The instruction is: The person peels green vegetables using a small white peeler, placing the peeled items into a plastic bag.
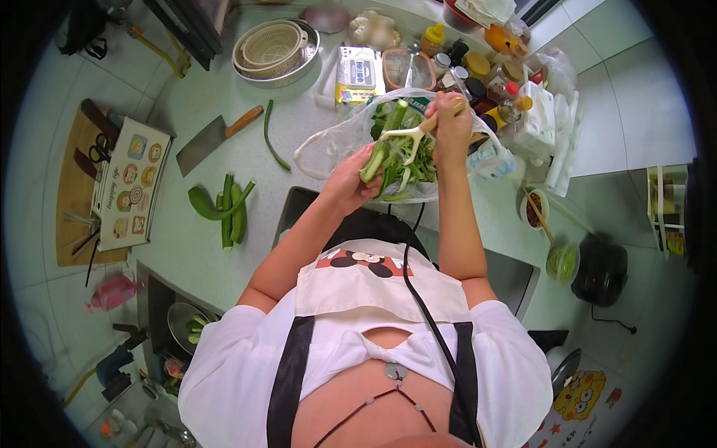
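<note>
My left hand (349, 179) is closed round the lower end of a long green vegetable stalk (382, 149), which tilts up and away from me. In my right hand (451, 125) is a Y-shaped vegetable peeler (408, 134) with a pale head and wooden handle; its head lies against or just beside the stalk. Both hands work over an open white plastic bag (320, 149), where green peelings and leaves (420, 166) are heaped. The exact contact of blade and stalk is too small to make out.
Left on the counter lie a cleaver (202, 146), a thin green stem (273, 136) and several green vegetable pieces (227, 213). Strainer bowls (275, 49), a wipes pack (359, 73) and several seasoning bottles (478, 66) line the back. A sink edge (297, 200) runs near my waist.
</note>
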`<state>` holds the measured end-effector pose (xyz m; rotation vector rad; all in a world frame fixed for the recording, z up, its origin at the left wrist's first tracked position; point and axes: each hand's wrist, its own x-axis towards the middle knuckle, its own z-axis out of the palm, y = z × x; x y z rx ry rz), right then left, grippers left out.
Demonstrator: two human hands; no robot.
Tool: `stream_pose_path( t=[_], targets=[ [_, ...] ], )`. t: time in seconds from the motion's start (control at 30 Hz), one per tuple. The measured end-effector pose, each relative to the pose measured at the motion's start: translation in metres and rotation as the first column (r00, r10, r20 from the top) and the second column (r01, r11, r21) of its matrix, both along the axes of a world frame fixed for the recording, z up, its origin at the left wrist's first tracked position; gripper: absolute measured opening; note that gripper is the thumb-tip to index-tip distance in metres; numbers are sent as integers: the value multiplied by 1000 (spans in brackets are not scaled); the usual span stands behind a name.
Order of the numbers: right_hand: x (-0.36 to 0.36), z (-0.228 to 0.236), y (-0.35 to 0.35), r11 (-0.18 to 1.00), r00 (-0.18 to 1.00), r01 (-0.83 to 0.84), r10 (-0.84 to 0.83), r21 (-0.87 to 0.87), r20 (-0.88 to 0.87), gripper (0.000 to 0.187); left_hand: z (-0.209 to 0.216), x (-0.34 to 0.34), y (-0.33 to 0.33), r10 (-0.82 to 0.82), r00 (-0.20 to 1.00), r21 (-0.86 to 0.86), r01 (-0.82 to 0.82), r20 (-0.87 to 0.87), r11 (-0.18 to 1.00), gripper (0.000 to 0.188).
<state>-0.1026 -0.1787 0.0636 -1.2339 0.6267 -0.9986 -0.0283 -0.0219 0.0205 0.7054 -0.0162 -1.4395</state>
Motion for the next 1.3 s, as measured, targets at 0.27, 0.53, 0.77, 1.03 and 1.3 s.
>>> stream_pose_path(
  t=[0.27, 0.53, 0.77, 1.03, 1.3],
  targets=[
    [8, -23, -1, 999, 999, -10, 12, -43, 49, 14, -5, -2, -1, -131, 990, -72, 127, -57, 989, 17],
    [7, -24, -49, 985, 991, 132, -127, -110, 46, 15, -9, 3, 12, -214, 976, -48, 212, -34, 976, 23],
    [16, -20, -41, 993, 990, 107, -103, -41, 101, 16, -8, 8, 9, -134, 988, -6, 134, -78, 991, 23],
    [6, -21, -33, 1000, 1000, -4, 4, -6, -4, 24, -8, 11, 2, -110, 985, -89, 99, -133, 991, 16],
    [1, -14, -21, 998, 997, -47, 45, -43, -59, 23, -27, 12, -12, -141, 969, -82, 127, -202, 989, 28]
  ],
)
